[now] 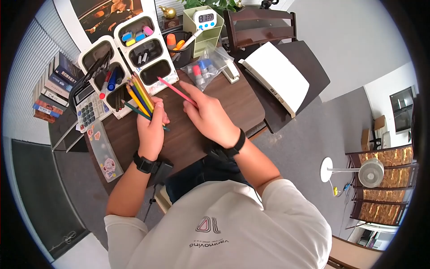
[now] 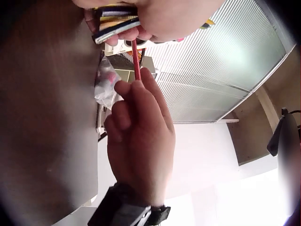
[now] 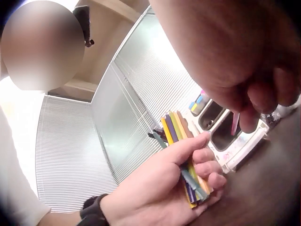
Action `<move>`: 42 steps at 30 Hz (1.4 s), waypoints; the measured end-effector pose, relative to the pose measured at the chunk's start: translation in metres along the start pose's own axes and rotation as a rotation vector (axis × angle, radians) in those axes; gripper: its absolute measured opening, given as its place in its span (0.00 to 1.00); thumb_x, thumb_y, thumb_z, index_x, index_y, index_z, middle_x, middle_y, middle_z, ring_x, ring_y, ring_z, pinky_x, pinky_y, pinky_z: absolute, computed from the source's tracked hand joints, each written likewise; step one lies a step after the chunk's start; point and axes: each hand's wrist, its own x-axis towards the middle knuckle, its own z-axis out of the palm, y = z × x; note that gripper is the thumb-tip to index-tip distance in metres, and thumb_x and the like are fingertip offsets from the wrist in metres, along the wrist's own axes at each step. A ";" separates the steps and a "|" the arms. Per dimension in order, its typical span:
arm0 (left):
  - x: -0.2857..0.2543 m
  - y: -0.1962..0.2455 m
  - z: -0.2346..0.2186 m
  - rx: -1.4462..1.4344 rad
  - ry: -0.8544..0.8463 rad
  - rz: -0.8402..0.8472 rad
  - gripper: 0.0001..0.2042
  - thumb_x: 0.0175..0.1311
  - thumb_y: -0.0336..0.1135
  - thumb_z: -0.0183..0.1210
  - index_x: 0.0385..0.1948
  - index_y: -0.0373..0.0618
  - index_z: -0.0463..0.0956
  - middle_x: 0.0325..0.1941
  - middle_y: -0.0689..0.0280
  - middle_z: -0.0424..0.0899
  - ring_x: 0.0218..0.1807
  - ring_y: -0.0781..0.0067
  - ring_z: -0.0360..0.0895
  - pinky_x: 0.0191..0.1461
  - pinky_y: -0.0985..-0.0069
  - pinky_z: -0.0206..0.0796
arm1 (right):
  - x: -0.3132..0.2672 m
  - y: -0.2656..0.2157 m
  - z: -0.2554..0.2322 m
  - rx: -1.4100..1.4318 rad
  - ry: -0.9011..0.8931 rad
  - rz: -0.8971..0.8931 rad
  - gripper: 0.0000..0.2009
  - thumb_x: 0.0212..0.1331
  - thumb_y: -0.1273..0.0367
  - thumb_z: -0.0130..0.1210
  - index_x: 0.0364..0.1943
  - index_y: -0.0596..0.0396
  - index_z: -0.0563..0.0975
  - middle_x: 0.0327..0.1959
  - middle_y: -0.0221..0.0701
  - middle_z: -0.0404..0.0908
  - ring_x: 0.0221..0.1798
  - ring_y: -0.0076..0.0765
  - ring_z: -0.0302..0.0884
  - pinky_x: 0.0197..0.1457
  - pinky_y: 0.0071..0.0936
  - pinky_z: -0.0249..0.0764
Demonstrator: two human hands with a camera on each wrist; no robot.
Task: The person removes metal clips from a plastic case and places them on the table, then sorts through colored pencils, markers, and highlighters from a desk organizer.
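My left hand (image 1: 151, 127) grips a bundle of coloured pencils (image 1: 142, 96), yellow, green, purple and brown among them, pointing up and away. A dark green pencil (image 1: 136, 110) crosses the bundle at an angle. Between thumb and fingers, my right hand (image 1: 211, 117) pinches one red-pink pencil (image 1: 177, 91). Its far end overlaps the edge of the nearest compartment of a white desk organizer (image 1: 166, 84) in the head view. In the right wrist view the left fingers (image 3: 207, 162) curl round the bundle, and the red-pink pencil (image 3: 235, 123) shows below the right hand.
Highlighters (image 1: 130, 37) and short dark items fill other organizer compartments; pens and markers (image 1: 112, 78) stand in the left row. A plastic bag of bottles (image 1: 204, 71), stapler (image 1: 230, 71), mesh cup (image 1: 181, 56) and timer (image 1: 205, 19) lie beyond. Calculator (image 1: 87, 114) and books (image 1: 53, 87) are left.
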 end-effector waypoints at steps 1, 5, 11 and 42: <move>-0.001 0.004 0.000 0.004 -0.007 0.000 0.06 0.80 0.32 0.57 0.50 0.41 0.76 0.28 0.72 0.73 0.27 0.84 0.70 0.35 0.79 0.69 | 0.009 0.001 0.005 -0.025 0.020 -0.037 0.23 0.71 0.73 0.57 0.70 0.58 0.73 0.36 0.46 0.87 0.41 0.52 0.89 0.49 0.40 0.82; -0.001 0.018 0.005 -0.098 0.075 -0.120 0.07 0.79 0.35 0.60 0.46 0.43 0.76 0.20 0.75 0.67 0.20 0.84 0.62 0.27 0.77 0.60 | 0.038 -0.008 0.023 0.037 0.058 -0.032 0.21 0.67 0.73 0.58 0.65 0.58 0.75 0.36 0.50 0.87 0.42 0.60 0.88 0.47 0.43 0.81; -0.004 0.021 0.003 -0.246 0.144 -0.201 0.05 0.78 0.36 0.59 0.42 0.46 0.76 0.20 0.74 0.69 0.20 0.81 0.66 0.27 0.76 0.62 | 0.051 -0.007 0.048 -0.001 0.085 -0.068 0.17 0.64 0.72 0.59 0.57 0.59 0.78 0.35 0.50 0.85 0.39 0.61 0.86 0.43 0.44 0.81; -0.009 0.017 0.003 -0.299 0.051 -0.162 0.15 0.85 0.51 0.50 0.47 0.48 0.72 0.22 0.76 0.65 0.20 0.84 0.59 0.25 0.78 0.55 | 0.011 -0.015 0.038 -0.051 0.325 -0.151 0.13 0.62 0.65 0.69 0.48 0.51 0.81 0.31 0.34 0.78 0.36 0.47 0.81 0.38 0.41 0.78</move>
